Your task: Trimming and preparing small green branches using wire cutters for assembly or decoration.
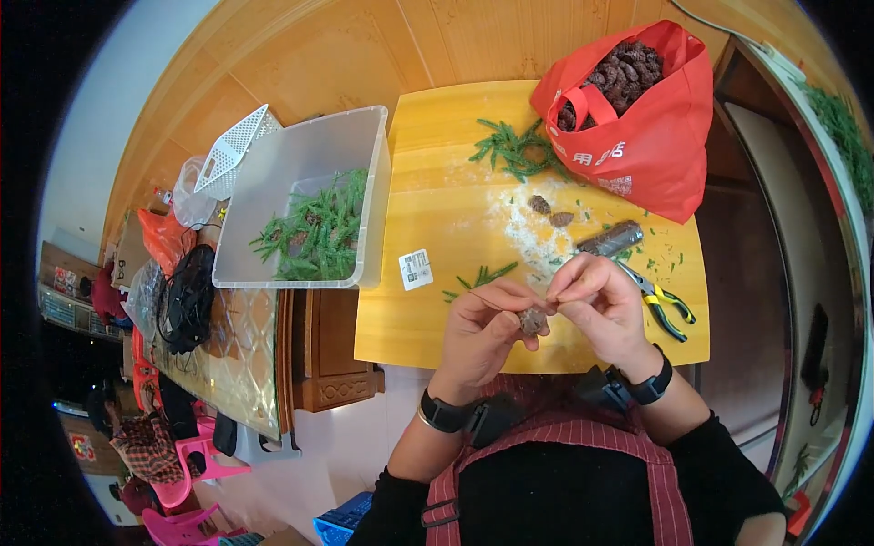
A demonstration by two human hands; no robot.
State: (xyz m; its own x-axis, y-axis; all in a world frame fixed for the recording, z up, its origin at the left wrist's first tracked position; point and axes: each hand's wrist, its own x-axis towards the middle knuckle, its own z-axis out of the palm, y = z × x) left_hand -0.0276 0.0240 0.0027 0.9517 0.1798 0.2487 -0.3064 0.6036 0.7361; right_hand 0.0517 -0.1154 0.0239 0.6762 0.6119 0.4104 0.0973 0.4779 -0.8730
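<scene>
One table (437, 200), yellow, wooden-topped.
One translucent bin (375, 205), at the table's left edge, holding green sprigs (319, 241) with brown cones among them.
One red bag (660, 150), standing at the far right corner, open, filled with dark pine cones (628, 77).
Two bare hands, above the near edge: left hand (478, 332), thumb and fingers closed around one brown cone (533, 321); right hand (605, 305), thumb and forefinger pinched together just beside that cone, whatever they may grip too small to tell.
One bunch of greenery (514, 150), near the far edge, beside the bag.
One pair of pliers, yellow-and-black handles (669, 312), toward the near right corner.
One dark cylinder (612, 238), near the right edge.
One white card (416, 270), near the left edge.
Two loose cones (562, 218), between the table's middle and the bag.
</scene>
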